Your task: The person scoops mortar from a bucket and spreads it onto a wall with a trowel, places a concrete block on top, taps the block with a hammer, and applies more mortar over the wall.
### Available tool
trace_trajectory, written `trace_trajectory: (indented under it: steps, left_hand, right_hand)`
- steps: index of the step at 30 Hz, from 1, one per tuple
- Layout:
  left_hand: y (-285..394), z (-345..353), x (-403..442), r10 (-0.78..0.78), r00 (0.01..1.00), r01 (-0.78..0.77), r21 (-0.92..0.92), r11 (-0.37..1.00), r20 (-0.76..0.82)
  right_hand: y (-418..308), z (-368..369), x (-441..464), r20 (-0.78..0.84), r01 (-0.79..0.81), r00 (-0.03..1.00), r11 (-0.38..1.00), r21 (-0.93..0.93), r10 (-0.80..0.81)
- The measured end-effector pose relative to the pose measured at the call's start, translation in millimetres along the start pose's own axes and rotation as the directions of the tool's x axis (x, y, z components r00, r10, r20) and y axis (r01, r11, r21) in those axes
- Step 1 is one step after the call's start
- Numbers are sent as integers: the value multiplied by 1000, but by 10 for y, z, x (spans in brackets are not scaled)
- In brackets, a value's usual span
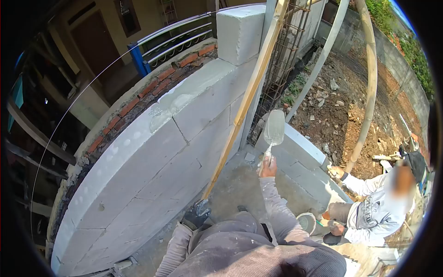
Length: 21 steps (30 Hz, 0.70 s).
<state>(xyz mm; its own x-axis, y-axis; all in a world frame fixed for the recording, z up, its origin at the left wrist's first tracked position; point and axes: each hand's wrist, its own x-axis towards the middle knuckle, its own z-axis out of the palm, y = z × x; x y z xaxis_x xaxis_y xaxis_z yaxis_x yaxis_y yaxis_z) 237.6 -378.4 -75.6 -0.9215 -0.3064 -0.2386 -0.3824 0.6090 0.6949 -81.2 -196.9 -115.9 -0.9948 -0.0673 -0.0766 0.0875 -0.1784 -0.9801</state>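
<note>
My right hand (267, 167) is closed round the handle of a trowel (275, 128), whose broad blade is coated with pale grey mortar. The blade points away from me, to the right of the block wall (152, 184). My left hand (197, 215), in a dark glove smeared with grey, is low near the wall and the bottom end of a wooden pole (240, 108); its fingers do not show plainly. Wet mortar (177, 104) covers part of the wall's top. One white block (240, 37) stands on the top course at the far end.
A co-worker (380, 207) crouches at the right beside a bucket (306, 223) and a lower block wall (295, 150). A taut string (69, 108) runs left of the wall. Steel rebar (288, 51), a bamboo pole (370, 69) and a grey post (323, 55) stand beyond.
</note>
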Motion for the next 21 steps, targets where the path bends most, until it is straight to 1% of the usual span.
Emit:
trace_trajectory:
  steps: [2,3,5,6,7,9,10,11,12,13,14,15,17,18,19,20,21]
  left_hand:
    - [-267,-51,-44,-72,997,72,-31,997,17]
    - [-442,-51,-75,-64,998,65,-39,997,18]
    - [-805,24,-203,-145,983,148,-16,989,113]
    - [-940,30,-284,-213,970,213,7,977,119]
    - [-1045,27,-388,-281,952,280,32,960,124]
    - [-1191,13,-574,-437,885,445,-12,896,161]
    - [-1292,19,-615,-486,854,493,7,870,185]
    - [-1404,51,-661,-534,819,541,27,841,208]
    - [-1598,189,-735,-537,817,545,27,838,210]
    - [-1835,368,-846,-553,817,558,18,830,163]
    - [-1952,432,-896,-567,815,570,13,822,115]
    - [-1850,387,-863,-574,811,575,21,818,117]
    - [-1579,305,-722,-615,773,624,-12,782,155]
    - [-1789,464,-750,-513,841,519,9,855,169]
    - [-1740,437,-691,-512,843,517,15,856,165]
    - [-1656,461,-645,-542,822,558,-57,828,174]
    - [-1576,451,-592,-571,799,596,-128,793,187]
  right_hand:
    - [357,263,585,-48,156,987,988,2,-155]
    - [330,418,746,-49,163,985,987,-5,-163]
    - [234,730,1068,-84,274,952,940,-203,-295]
    - [138,906,1195,-83,283,949,937,-205,-304]
    - [11,1085,1271,-106,370,914,912,-178,-391]
    - [-168,1354,1385,-132,447,874,881,-155,-467]
    - [-272,1474,1491,-143,485,841,844,-227,-522]
    - [-124,1493,1803,-115,594,705,671,-445,-700]
    - [45,1503,2128,-81,616,532,451,-646,-843]
    - [56,1543,2221,-81,608,543,458,-648,-836]
    - [32,1581,2270,-91,570,671,590,-572,-736]
    - [5,1616,2303,-88,509,779,709,-488,-621]
    - [-75,1675,2381,-86,500,800,740,-451,-593]
    - [-123,1704,2413,-79,493,818,765,-415,-570]
    - [-99,1717,2487,-71,485,834,789,-378,-547]
    - [-77,1740,2567,-78,484,833,791,-374,-547]
    - [65,1721,2719,-89,426,882,863,-270,-463]
